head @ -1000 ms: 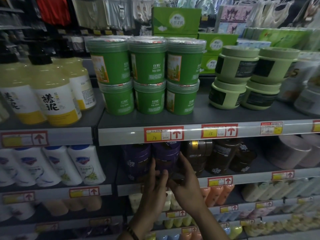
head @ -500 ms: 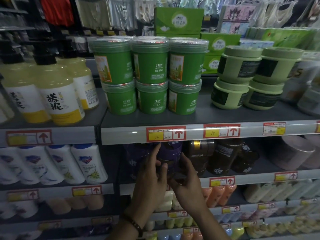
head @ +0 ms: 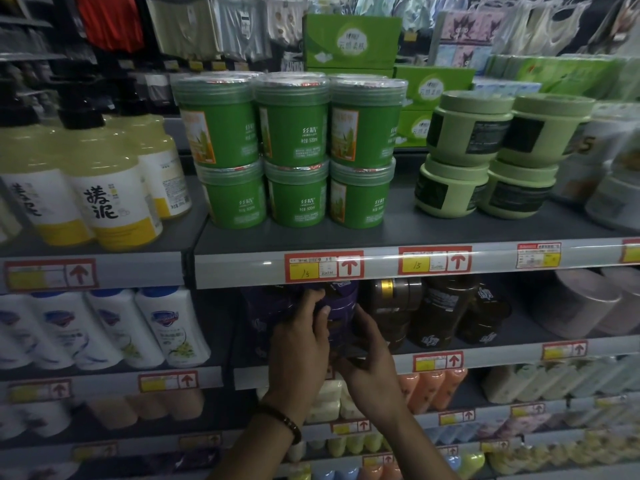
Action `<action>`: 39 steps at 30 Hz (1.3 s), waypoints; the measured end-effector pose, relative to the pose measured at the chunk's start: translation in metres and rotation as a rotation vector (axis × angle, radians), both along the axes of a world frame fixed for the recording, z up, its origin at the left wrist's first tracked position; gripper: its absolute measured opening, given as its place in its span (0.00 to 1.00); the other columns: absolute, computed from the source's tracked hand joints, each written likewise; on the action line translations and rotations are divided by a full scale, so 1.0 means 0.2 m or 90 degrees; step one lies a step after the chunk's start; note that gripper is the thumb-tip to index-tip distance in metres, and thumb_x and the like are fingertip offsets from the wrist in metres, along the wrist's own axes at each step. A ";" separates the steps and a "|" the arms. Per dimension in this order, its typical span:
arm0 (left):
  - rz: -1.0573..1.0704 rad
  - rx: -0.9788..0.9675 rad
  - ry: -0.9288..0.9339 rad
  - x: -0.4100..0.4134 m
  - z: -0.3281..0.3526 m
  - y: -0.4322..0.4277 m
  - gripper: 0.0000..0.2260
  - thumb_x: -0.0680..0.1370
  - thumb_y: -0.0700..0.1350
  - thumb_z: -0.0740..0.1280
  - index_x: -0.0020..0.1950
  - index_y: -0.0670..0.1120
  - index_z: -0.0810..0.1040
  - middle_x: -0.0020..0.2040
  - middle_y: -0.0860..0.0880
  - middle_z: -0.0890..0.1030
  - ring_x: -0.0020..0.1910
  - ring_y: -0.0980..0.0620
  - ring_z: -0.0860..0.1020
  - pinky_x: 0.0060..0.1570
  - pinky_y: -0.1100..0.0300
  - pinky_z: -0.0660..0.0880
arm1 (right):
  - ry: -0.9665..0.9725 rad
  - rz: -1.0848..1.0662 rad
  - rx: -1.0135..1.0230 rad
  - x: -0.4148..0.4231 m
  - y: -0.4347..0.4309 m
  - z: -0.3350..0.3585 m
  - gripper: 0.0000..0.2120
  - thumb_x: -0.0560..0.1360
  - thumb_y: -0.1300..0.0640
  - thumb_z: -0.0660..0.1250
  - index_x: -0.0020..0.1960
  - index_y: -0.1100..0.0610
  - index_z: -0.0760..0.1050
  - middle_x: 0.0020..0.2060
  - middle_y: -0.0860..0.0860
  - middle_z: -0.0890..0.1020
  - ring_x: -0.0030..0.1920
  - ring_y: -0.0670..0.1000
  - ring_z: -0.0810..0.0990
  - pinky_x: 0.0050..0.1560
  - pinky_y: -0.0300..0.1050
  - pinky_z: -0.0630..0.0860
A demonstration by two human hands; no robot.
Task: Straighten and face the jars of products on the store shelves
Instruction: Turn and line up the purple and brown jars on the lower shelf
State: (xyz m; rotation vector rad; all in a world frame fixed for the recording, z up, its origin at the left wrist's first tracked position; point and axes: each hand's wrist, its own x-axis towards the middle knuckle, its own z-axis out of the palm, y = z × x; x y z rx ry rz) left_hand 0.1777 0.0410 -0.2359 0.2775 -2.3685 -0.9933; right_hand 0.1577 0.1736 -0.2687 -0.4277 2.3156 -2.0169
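Both hands have risen: left hand (head: 300,336) and right hand (head: 369,355) clasp the purple jar (head: 341,317) below the "15" price tag (head: 323,266); its label is unreadable.

Purple jar (head: 341,315), green tubs (head: 292,150)

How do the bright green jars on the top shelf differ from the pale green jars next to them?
The bright green jars are tall and straight-sided with clear lids; the pale green jars are squat and rounded with matching opaque lids. The bright green ones carry white print and orange-edged pictures; the pale ones have dark labels. The bright green jars show three stacks across, the pale ones two. Both kinds are stacked two high on the same shelf.
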 end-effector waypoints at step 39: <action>0.060 -0.170 -0.068 0.03 0.07 -0.02 0.23 0.87 0.49 0.60 0.81 0.62 0.63 0.42 0.53 0.85 0.34 0.56 0.79 0.32 0.64 0.72 | -0.028 0.051 0.028 -0.03 0.11 -0.03 0.40 0.77 0.76 0.65 0.83 0.48 0.63 0.70 0.40 0.78 0.69 0.43 0.79 0.70 0.50 0.79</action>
